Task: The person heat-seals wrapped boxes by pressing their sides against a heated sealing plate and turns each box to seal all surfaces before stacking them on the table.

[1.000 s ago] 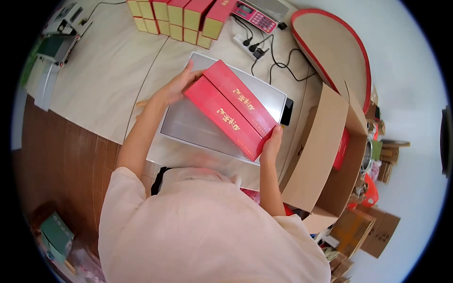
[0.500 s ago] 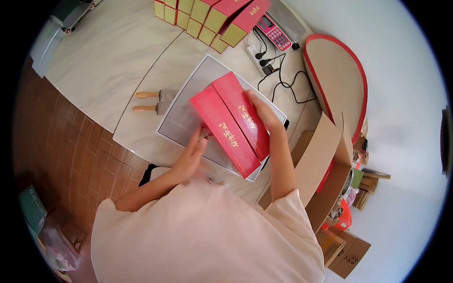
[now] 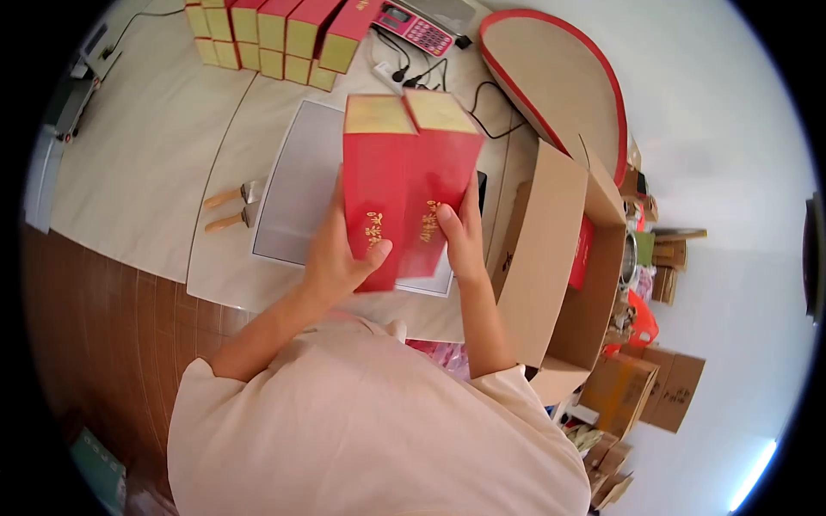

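Observation:
Two red boxes with gold lettering and gold ends are held side by side above the table, slightly tilted. My left hand (image 3: 331,249) grips the left red box (image 3: 376,176), with its thumb on the front face and the other fingers hidden along the side. On the other side, my right hand (image 3: 462,236) presses the right red box (image 3: 443,163), its thumb lying near the lettering. The boxes touch along most of their length, with a small step between their gold ends. Below them lies a grey panel with a white border (image 3: 297,185).
Several stacked red and gold boxes (image 3: 288,34) stand at the back. A pink keypad device (image 3: 426,34) and a power strip (image 3: 389,77) with cables sit beside them. Two wooden-handled scrapers (image 3: 231,222) lie at left. An open cardboard carton (image 3: 542,267) stands at right, with something red inside.
My left hand has come from beside the boxes to grip them. The pair has been lifted and turned more upright, so the gold ends show. The view has shifted too.

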Action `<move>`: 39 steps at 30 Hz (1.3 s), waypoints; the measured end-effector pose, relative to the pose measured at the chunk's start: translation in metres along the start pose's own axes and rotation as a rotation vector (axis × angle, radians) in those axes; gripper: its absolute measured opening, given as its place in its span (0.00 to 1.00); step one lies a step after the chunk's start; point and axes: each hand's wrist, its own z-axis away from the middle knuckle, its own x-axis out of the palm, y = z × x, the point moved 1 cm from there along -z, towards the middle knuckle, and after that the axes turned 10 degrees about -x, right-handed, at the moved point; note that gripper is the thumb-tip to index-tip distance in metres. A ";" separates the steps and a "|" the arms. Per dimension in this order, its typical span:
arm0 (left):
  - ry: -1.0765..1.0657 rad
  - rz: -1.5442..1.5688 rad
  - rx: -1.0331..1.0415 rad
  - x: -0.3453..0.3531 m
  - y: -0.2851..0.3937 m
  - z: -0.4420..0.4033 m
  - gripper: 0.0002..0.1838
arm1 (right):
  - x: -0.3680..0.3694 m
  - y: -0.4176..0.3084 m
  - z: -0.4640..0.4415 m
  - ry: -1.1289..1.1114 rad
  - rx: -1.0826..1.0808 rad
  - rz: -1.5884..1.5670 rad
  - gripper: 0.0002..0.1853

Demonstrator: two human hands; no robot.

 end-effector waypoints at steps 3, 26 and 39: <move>0.056 -0.014 0.193 0.004 0.007 -0.009 0.52 | 0.006 0.003 0.023 0.116 -0.150 -0.068 0.44; 0.070 0.246 0.173 -0.033 -0.050 0.002 0.33 | 0.018 0.031 0.077 0.251 -0.014 0.082 0.37; 0.095 0.097 0.061 -0.048 -0.045 0.021 0.33 | 0.018 0.043 0.079 0.306 0.032 0.077 0.27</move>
